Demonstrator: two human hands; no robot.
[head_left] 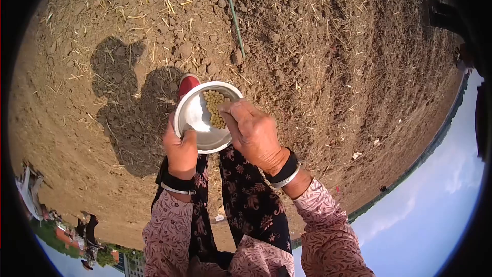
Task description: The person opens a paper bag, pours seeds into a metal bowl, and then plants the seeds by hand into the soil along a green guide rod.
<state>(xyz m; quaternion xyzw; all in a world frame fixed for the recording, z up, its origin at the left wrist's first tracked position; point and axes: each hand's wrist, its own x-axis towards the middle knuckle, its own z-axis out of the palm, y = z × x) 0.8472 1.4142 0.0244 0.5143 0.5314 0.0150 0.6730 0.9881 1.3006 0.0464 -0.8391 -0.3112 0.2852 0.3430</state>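
A shiny metal bowl (pixel 193 112) is held level in front of my legs. My left hand (pixel 182 150) grips its left side, thumb over the rim and the other fingers hidden beneath. Pale yellow, round seeds like soybeans (pixel 212 103) lie in a heap on the bowl's right side. Over the right rim is my right hand (pixel 254 132), its fingers bent and pressed together beside the seeds. What those fingertips hold, if anything, is hidden.
Dry, cloddy soil (pixel 297 61) strewn with straw bits surrounds me. A thin green stick (pixel 233 13) lies beyond the bowl. My red shoe (pixel 188 83) shows just past the rim. Another person (pixel 91 238) is far off at lower left; a dark figure (pixel 451 20) appears at upper right.
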